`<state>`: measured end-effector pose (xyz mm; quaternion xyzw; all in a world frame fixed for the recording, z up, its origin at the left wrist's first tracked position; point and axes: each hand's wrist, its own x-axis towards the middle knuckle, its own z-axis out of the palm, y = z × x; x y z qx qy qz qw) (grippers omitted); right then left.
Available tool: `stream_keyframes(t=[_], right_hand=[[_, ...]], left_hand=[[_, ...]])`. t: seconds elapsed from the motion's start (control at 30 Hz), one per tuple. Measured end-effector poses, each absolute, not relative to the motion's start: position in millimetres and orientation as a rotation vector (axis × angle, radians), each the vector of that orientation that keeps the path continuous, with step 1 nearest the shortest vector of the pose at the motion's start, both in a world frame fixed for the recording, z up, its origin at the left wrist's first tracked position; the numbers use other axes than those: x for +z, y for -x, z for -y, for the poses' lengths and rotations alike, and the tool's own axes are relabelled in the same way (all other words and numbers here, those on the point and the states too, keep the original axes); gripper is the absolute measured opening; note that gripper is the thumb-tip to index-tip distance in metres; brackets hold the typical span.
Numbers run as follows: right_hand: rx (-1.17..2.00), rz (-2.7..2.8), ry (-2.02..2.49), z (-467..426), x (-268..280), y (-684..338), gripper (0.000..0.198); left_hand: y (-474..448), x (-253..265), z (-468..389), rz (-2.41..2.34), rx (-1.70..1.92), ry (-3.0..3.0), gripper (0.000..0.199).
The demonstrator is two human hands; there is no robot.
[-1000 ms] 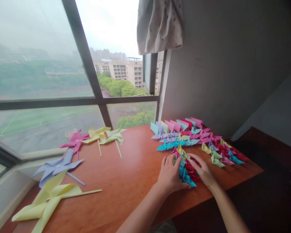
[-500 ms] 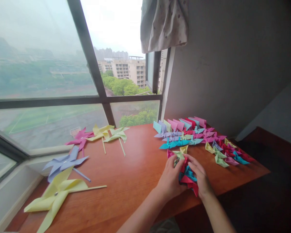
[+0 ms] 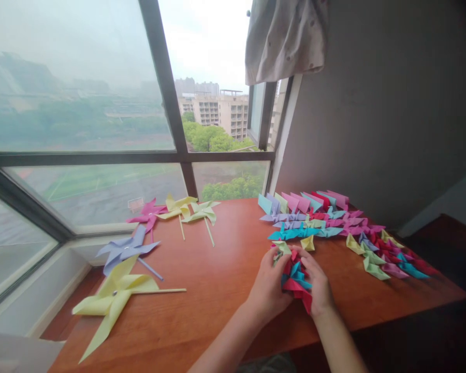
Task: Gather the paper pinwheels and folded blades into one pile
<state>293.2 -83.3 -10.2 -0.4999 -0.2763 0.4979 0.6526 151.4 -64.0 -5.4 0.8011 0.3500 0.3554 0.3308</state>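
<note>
Both hands cup a cluster of small folded-paper figures near the table's front edge. My left hand (image 3: 271, 285) curls around the left side, its thumb and fingers against a pale green folded-paper figure (image 3: 282, 248). On the right side, my right hand (image 3: 314, 282) bends its fingers over the cluster. Between the palms show a blue folded-paper figure (image 3: 300, 276) and a crimson folded-paper figure (image 3: 301, 294). The fingers partly hide the pieces. Just beyond the right fingertips, a yellow folded-paper piece (image 3: 307, 243) sits apart on the table.
Rows of coloured paper cranes (image 3: 295, 232) stand at the back right, with paper boats (image 3: 375, 269) to their right. Several paper pinwheels lie on the left, including a large yellow pinwheel (image 3: 114, 293) and a lilac pinwheel (image 3: 126, 248). Windows border the wooden table (image 3: 202, 316).
The view has turned left, so the table and its contents appear further right. My hands and the held cluster have moved left relative to the yellow piece, which stays on the table.
</note>
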Motion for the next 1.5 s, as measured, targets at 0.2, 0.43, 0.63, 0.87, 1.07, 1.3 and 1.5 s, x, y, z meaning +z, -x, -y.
stream_keyframes(t=[0.2, 0.43, 0.63, 0.87, 1.07, 1.3, 1.5], right_hand=[[1.266, 0.586, 0.989, 56, 2, -243, 0.032], [1.459, 0.622, 0.795, -23, 17, -132, 0.031], [1.531, 0.727, 0.795, -96, 40, -45, 0.035], [1.518, 0.852, 0.856, -100, 22, -64, 0.032], [1.431, 0.941, 0.942, -70, 16, -112, 0.021], [0.945, 1.198, 1.165, -11, 12, -201, 0.023], [0.11, 1.376, 1.496, 33, -1, -297, 0.027]], left_hand=[[-108, 10, 53, -1.062, 0.958, -2.076, 0.081], [-5, 45, 11, -1.374, 0.996, -2.265, 0.073], [85, 69, -30, -1.782, 1.0, -2.277, 0.053], [104, 48, -12, -1.905, 0.918, -2.224, 0.03], [73, 35, 11, -1.837, 0.945, -2.262, 0.022], [46, 31, 25, -1.688, 0.987, -2.306, 0.024], [4, 23, 46, -1.476, 0.939, -2.275, 0.023]])
